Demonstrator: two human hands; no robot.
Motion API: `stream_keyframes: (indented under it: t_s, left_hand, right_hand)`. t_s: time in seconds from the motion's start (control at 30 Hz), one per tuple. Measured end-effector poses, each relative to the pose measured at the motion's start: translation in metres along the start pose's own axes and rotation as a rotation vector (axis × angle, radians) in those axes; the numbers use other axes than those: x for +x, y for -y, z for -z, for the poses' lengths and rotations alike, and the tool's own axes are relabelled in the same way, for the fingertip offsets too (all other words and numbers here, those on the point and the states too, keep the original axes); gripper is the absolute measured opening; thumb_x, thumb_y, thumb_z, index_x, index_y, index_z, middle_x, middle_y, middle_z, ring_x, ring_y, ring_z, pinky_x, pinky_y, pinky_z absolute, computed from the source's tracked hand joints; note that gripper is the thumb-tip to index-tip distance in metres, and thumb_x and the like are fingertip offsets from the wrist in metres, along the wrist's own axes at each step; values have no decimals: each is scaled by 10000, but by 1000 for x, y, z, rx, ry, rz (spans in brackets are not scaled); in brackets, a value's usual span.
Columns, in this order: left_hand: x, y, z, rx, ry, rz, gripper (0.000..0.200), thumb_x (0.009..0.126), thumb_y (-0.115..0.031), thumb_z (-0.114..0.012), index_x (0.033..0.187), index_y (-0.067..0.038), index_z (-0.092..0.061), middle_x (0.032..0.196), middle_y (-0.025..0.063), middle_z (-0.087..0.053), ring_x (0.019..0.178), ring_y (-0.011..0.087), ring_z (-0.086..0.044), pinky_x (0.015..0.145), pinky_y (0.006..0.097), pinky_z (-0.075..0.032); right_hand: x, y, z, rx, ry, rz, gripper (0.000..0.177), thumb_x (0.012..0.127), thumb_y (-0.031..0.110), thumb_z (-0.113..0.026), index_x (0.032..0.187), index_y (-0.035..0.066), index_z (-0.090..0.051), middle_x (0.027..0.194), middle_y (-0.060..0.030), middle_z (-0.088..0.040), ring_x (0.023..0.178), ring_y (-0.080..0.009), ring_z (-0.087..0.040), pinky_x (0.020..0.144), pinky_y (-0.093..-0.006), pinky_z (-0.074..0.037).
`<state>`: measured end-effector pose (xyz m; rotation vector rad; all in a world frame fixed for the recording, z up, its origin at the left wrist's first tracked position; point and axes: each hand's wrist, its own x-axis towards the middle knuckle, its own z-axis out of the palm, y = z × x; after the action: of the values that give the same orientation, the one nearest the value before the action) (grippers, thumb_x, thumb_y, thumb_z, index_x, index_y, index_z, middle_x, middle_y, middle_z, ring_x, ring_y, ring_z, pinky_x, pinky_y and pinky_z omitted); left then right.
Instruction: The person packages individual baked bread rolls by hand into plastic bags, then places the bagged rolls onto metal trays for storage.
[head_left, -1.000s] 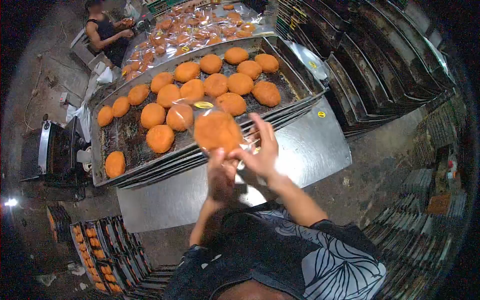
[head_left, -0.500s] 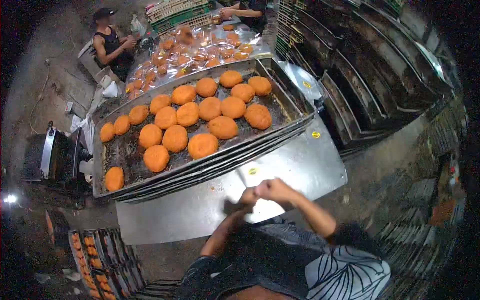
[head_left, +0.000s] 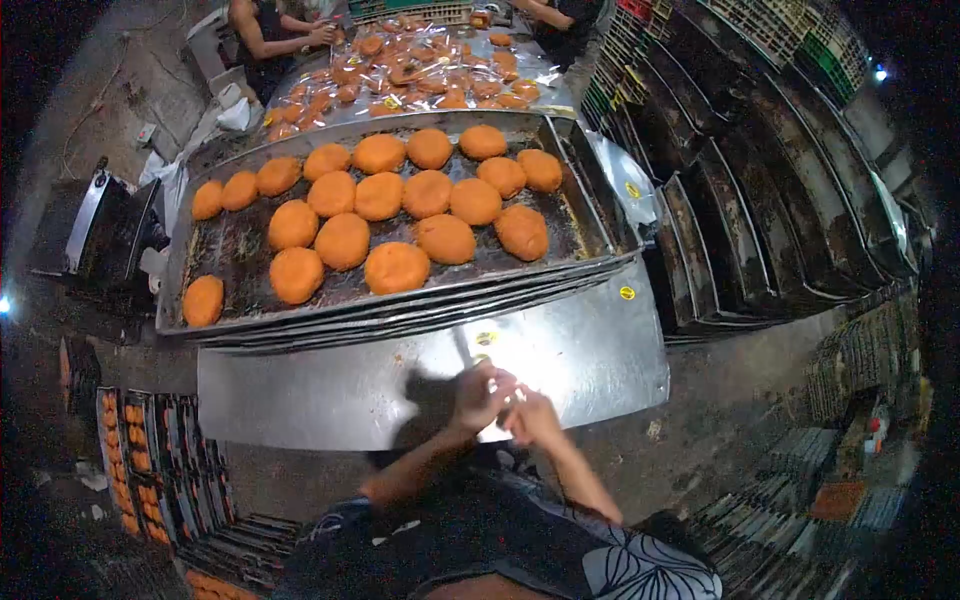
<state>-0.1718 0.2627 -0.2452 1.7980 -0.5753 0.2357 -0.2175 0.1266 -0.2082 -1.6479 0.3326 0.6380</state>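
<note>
My left hand point(head_left: 478, 395) and my right hand point(head_left: 530, 417) are pressed together, fingers curled, low over the shiny metal table point(head_left: 330, 395) near its front edge. Glare from the table hides whatever lies between the fingers. Just beyond the hands a dark baking tray point(head_left: 400, 312) lies on a stack of similar trays. It carries several round orange buns; the nearest bun point(head_left: 397, 267) is well clear of my hands. A small yellow sticker point(head_left: 486, 338) lies on the table just ahead of my hands.
Bagged buns point(head_left: 420, 80) cover the table's far end, where two other people point(head_left: 265, 30) point(head_left: 560, 15) work. Stacks of dark empty trays point(head_left: 740, 220) stand on the right. Crates of buns point(head_left: 130, 450) sit on the floor at left, beside a machine point(head_left: 90, 230).
One second ago both hands held a bagged bun up over the tray. That bun has left my hands, which have dropped back together over the table's near edge. My view has shifted.
</note>
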Motion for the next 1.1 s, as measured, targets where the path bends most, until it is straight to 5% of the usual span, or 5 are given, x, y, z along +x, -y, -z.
stream_keyframes:
  t_s: [0.07, 0.23, 0.47, 0.97, 1.1]
  left_hand:
    - [17, -58, 28, 95, 91, 0, 91, 742, -72, -556, 824, -78, -597, 737, 55, -586, 611, 146, -527, 487, 229, -413]
    - [53, -71, 99, -1170, -683, 496, 265, 824, -135, -506, 1067, -42, -456, 849, 80, -569, 727, 169, -571, 603, 250, -463]
    - [40, -45, 226, -1105, -911, 209, 303, 858, -162, -452, 1118, -10, -420, 898, 74, -534, 868, 203, -531, 800, 406, -452]
    - [64, -100, 166, -1147, -354, 195, 518, 808, -211, -423, 1281, -80, -255, 1231, 160, -365, 1099, 272, -422, 936, 400, -345]
    - [52, -98, 95, -1230, -436, 299, 464, 840, -205, -416, 1239, -8, -287, 1212, 116, -392, 1134, 232, -382, 965, 368, -299]
  right_hand:
    - [31, 15, -4, 1168, 69, -80, 284, 853, 163, -409, 1103, 60, -499, 915, -51, -563, 772, -140, -540, 653, -286, -477]
    - [29, 123, -87, 1195, 590, 543, 577, 843, 418, -405, 1299, 98, -255, 1257, -117, -390, 1105, -245, -424, 924, -354, -340]
    - [139, 201, -94, -1206, -463, 871, 626, 722, 312, -628, 1185, -19, -368, 1200, -210, -404, 1104, -253, -408, 913, -311, -321]
    - [-8, 177, -110, 380, 6, 837, 812, 531, 155, -791, 1167, -20, -317, 1059, -150, -476, 1037, -228, -445, 910, -327, -345]
    - [14, 178, -115, 411, -459, 1017, 711, 661, 139, -710, 1197, -26, -273, 1148, -187, -418, 1080, -247, -406, 938, -340, -309]
